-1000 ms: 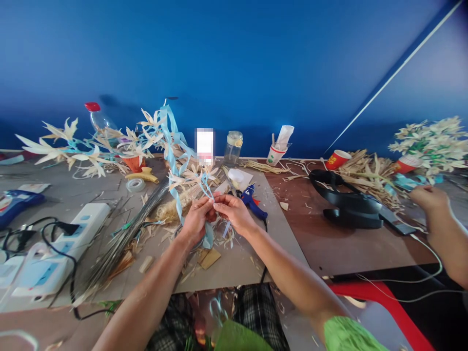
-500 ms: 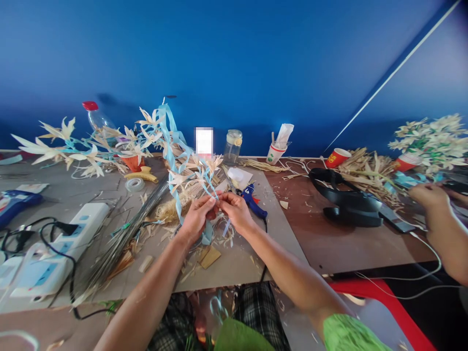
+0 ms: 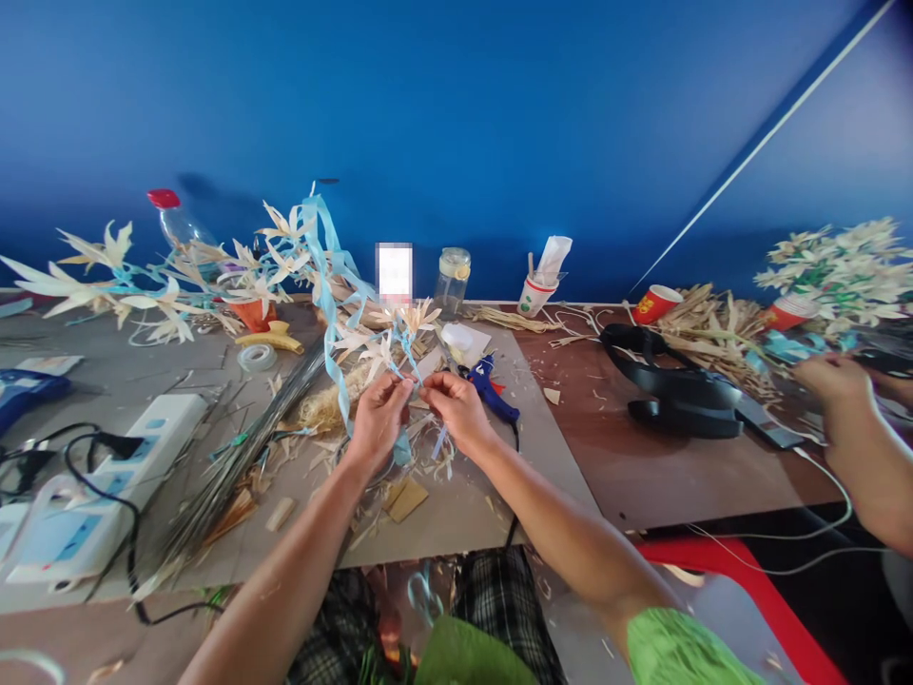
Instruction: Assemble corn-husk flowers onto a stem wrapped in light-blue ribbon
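Both hands, left hand point(image 3: 378, 421), right hand point(image 3: 456, 411), pinching flower stem point(image 3: 408, 376), cluttered table point(image 3: 556, 457)

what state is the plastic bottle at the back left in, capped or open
Capped: a red cap sits on the neck of the plastic bottle, which leans among the straw flowers. Whether it is full, cannot tell.

Bright, even daylight.
Soft shadows on the blue wall point(image 3: 456, 114); edges bend wide, table point(image 3: 677, 485) sharp, one patch point(image 3: 395, 271) pixelated.
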`<state>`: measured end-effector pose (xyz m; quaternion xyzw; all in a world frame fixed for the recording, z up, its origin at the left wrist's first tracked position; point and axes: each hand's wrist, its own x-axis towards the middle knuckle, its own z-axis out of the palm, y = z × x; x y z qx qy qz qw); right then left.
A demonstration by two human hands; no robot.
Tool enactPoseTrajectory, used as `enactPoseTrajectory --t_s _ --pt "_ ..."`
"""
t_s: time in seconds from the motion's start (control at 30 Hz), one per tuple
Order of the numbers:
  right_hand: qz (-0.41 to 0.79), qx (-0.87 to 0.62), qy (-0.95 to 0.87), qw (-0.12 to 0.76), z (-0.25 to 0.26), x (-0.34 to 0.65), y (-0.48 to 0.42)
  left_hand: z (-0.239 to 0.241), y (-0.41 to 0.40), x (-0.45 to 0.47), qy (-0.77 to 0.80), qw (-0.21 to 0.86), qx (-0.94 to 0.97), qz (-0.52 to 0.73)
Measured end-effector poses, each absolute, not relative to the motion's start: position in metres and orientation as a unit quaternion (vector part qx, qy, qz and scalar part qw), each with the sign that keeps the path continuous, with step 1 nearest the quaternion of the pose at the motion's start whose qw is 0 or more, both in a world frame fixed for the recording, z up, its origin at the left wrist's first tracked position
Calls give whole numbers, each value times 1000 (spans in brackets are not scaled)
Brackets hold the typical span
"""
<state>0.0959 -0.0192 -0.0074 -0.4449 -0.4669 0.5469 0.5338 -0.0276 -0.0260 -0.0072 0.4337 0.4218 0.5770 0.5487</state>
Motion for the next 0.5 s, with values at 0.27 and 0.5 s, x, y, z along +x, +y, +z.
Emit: enactPoseTrajectory --t_s 0.27,0.5 --pt "668 -391 -387 501 -8 96 -17 -8 -23 -32 389 602 371 590" --pt "720 -343 -344 496 -6 99 -16 -7 -25 -29 388 602 381 585"
